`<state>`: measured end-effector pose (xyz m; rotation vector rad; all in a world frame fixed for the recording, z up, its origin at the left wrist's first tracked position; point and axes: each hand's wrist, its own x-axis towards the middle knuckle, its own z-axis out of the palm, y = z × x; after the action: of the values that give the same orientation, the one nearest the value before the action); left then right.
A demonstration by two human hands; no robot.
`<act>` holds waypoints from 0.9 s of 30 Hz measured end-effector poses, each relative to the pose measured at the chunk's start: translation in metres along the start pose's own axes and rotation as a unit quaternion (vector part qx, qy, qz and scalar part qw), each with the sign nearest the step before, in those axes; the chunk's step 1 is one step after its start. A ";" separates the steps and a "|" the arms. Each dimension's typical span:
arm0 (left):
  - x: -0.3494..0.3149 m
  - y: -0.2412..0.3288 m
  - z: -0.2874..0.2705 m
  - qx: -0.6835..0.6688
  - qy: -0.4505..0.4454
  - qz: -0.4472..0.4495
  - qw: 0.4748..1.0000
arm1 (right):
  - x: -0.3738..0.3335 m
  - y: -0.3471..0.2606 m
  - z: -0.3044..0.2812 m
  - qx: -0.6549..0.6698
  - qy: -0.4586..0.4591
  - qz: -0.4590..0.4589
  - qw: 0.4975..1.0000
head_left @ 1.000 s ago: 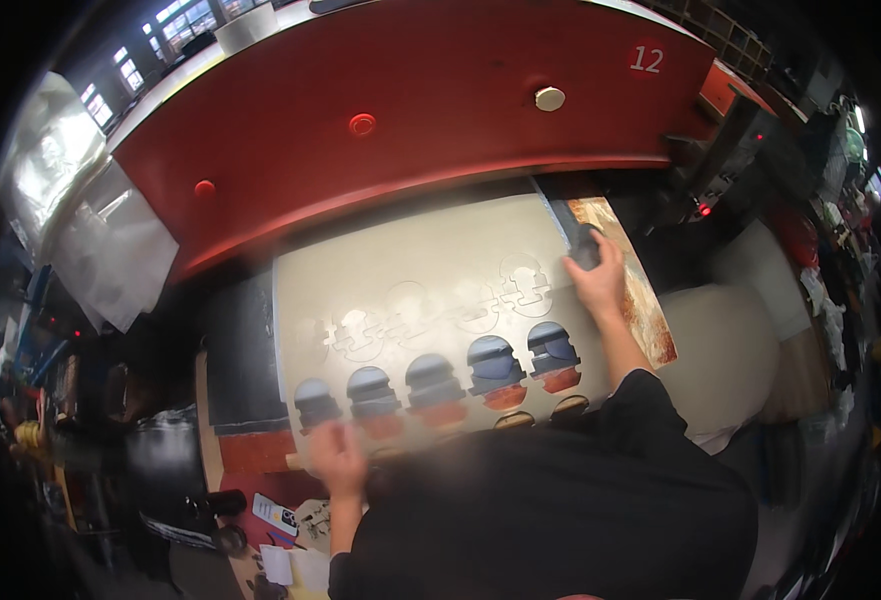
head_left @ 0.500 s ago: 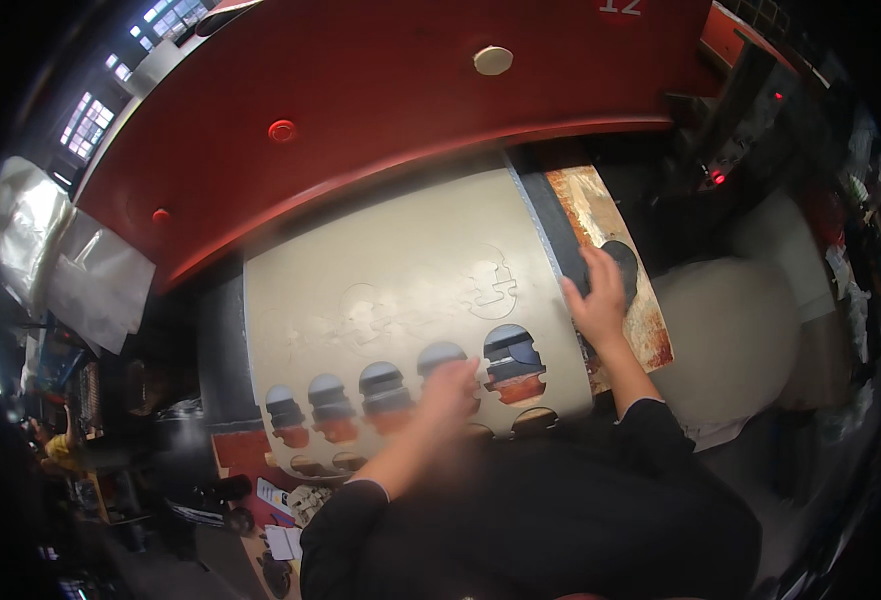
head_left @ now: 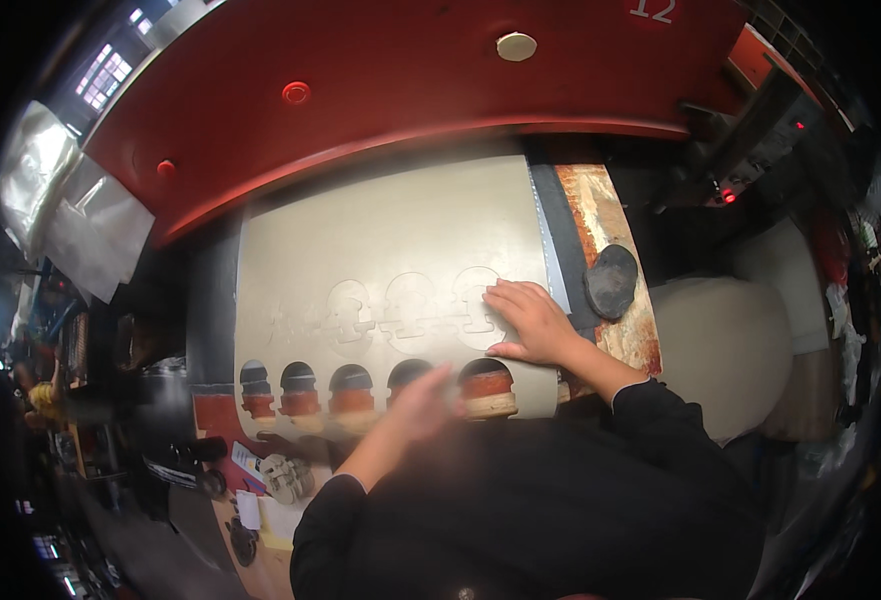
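Pressing flat on a large beige sheet [head_left: 380, 240] at centre frame, right hand [head_left: 528, 322] with fingers spread and palm down, nothing pinched, seemingly to keep the material from sliding near its right edge. Reaching in from the lower middle, left hand [head_left: 422, 400], blurred by motion, just above the sheet's lower edge beside a cut-out opening; grip there cannot be told, whether spread or closing. Lying across a dark surface [head_left: 210, 300] under a broad red machine arm [head_left: 410, 90] that curves over the top of the frame, with the sheet filling most of the middle. Looking pale, matte and thin, with a row of arched holes [head_left: 350, 378] punched along its lower edge, dark and reddish layers showing through them, and a second row of outlined shapes [head_left: 410, 305] higher up, cut but not lifted out, just left of the right hand's fingertips. Resting right of the sheet, on a rust-stained strip [head_left: 610, 220], a dark rounded pad [head_left: 611, 280], apart from both hands. Hanging at upper left, a crumpled translucent plastic bag [head_left: 70, 210].
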<state>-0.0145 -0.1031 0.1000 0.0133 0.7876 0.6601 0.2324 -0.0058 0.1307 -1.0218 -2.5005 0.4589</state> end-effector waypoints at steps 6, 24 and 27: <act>0.012 0.012 -0.010 0.176 -0.069 0.066 0.980 | 0.003 0.006 0.001 0.040 0.009 -0.013 0.999; 0.008 0.010 0.000 -0.034 -0.048 0.078 0.995 | 0.034 0.021 0.004 0.266 0.013 0.215 0.940; -0.001 0.003 -0.011 -0.093 -0.072 0.156 0.981 | 0.039 0.029 -0.010 0.589 0.204 0.358 0.695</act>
<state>-0.0241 -0.1033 0.0935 0.0135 0.5861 1.0181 0.2283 0.0435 0.1363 -1.1971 -0.8627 1.5571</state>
